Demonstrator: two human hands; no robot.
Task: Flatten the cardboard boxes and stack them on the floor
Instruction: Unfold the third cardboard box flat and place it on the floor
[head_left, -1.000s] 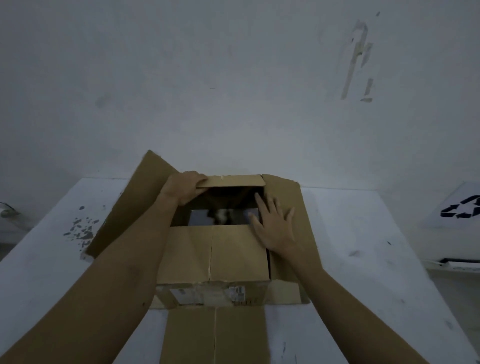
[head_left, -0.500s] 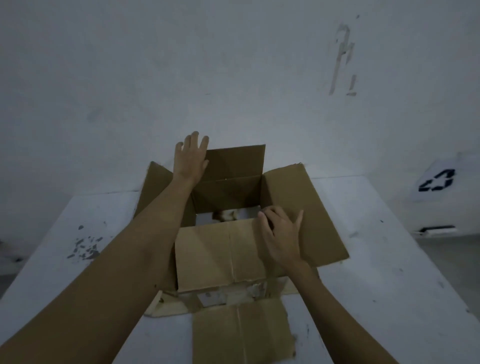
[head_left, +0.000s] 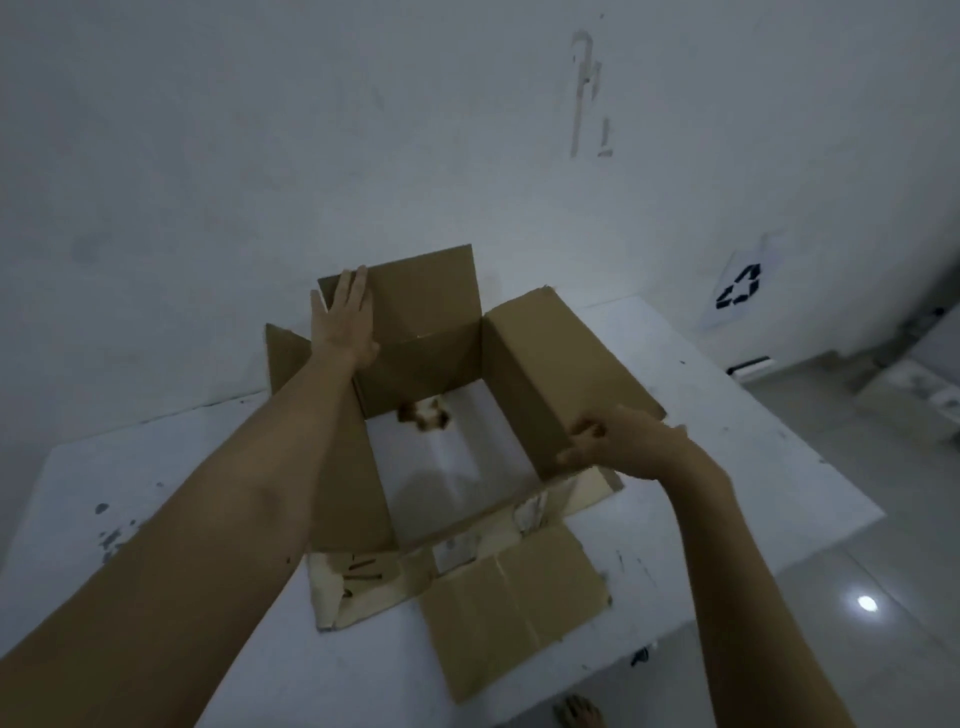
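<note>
The box (head_left: 457, 441) stands open on the tabletop (head_left: 171, 467), flaps spread; the left hand (head_left: 345, 317) presses flat-fingered against the far flap (head_left: 426, 291); the right hand (head_left: 631, 441) pinches the right wall's near corner; uneven pushing may slide the box off the tabletop edge or tear the seam.

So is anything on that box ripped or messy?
Yes. The cardboard box looks scuffed along its near edge, with pale torn patches where tape or labels seem peeled off. A brownish scrap lies inside. The table has dark paint chips.
</note>
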